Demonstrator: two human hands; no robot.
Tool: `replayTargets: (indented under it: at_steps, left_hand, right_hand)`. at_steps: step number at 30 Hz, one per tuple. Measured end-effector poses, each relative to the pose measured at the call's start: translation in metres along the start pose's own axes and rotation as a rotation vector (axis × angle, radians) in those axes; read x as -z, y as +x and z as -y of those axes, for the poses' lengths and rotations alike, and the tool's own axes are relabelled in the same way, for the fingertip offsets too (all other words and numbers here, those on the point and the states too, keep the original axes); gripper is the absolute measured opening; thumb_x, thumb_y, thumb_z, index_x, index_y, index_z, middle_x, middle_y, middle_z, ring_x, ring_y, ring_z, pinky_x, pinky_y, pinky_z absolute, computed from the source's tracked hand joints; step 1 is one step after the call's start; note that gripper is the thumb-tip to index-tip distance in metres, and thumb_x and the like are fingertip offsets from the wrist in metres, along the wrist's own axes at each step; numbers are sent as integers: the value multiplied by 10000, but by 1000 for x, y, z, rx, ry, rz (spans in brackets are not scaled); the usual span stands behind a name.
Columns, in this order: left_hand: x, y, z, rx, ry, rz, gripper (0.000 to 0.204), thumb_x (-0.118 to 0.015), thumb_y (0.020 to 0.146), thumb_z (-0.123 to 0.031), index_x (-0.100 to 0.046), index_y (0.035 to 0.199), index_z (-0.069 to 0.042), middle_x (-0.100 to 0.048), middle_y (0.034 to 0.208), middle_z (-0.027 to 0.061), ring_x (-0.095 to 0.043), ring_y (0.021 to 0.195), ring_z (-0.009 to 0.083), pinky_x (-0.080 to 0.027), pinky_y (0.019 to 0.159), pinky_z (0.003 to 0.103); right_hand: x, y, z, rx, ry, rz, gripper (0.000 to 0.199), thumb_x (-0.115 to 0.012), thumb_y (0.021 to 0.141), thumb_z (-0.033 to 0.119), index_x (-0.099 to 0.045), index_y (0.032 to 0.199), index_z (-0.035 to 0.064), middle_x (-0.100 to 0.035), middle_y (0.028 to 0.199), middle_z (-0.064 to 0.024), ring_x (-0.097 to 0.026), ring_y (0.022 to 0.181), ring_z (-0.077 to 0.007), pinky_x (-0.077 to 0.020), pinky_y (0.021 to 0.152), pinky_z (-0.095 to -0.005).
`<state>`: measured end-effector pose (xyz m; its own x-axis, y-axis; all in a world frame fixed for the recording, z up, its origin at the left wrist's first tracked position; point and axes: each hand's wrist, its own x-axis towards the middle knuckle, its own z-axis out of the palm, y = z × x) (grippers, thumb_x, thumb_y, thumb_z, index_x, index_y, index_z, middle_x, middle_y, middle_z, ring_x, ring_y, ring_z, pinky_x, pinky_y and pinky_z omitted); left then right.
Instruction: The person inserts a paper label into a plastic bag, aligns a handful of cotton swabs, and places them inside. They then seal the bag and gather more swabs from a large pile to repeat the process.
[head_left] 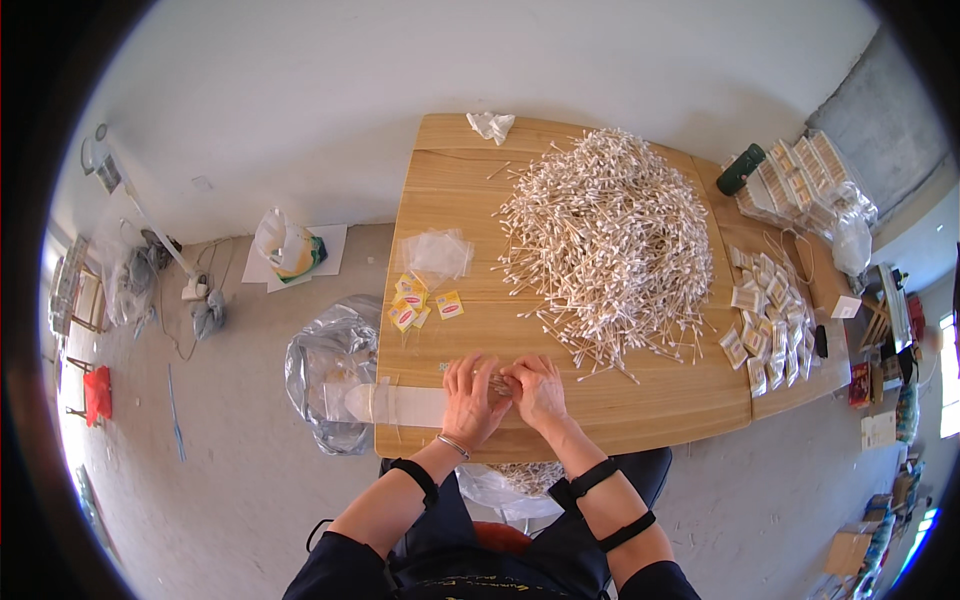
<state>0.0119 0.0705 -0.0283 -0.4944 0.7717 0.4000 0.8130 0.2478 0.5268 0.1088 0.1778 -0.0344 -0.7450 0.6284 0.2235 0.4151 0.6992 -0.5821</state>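
A small bunch of cotton swabs [499, 384] sits between both hands, just above the near table edge. The left hand [470, 402] and right hand [538, 392] curl inward around it, apparently to contain loose sticks; fingers hide the contact, so whether either clamps cannot be told. A white strip [415, 406] lies beside the left wrist. Beyond, the swab pile [610, 240] and yellow cards [408, 304] lie on the wooden table [450, 170], presumably for easy reach.
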Motion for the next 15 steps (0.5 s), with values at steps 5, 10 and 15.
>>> replayTargets:
  at_steps: [5, 10, 15]
  left_hand:
    - [-2, 0, 9, -2, -97, 125, 695, -747, 724, -226, -419, 1308, -41, -465, 1315, 162, -386, 1263, 348, -303, 1088, 435]
    - [1, 1, 10, -42, -201, 260, 623, -729, 752, -233, -461, 1269, -11, -509, 1266, 164, -414, 1243, 354, -326, 1073, 443]
    - [-4, -3, 15, -106, -163, 242, 556, -713, 758, -196, -494, 1227, 8, -528, 1234, 164, -443, 1215, 341, -379, 1031, 434]
  right_hand:
    - [-3, -20, 1, -186, 152, -343, 203, -587, 824, 26, -654, 1012, 64, -610, 1017, -108, -540, 1001, -302, -432, 883, -390]
    - [-20, -32, 7, -284, 509, -478, 292, -464, 945, 137, -536, 1200, 15, -480, 1288, -202, -448, 1214, -334, -342, 1031, -402]
    - [-36, -20, 13, -236, 693, -421, 337, -423, 976, 192, -502, 1241, -1, -427, 1365, -205, -388, 1295, -324, -293, 1080, -395]
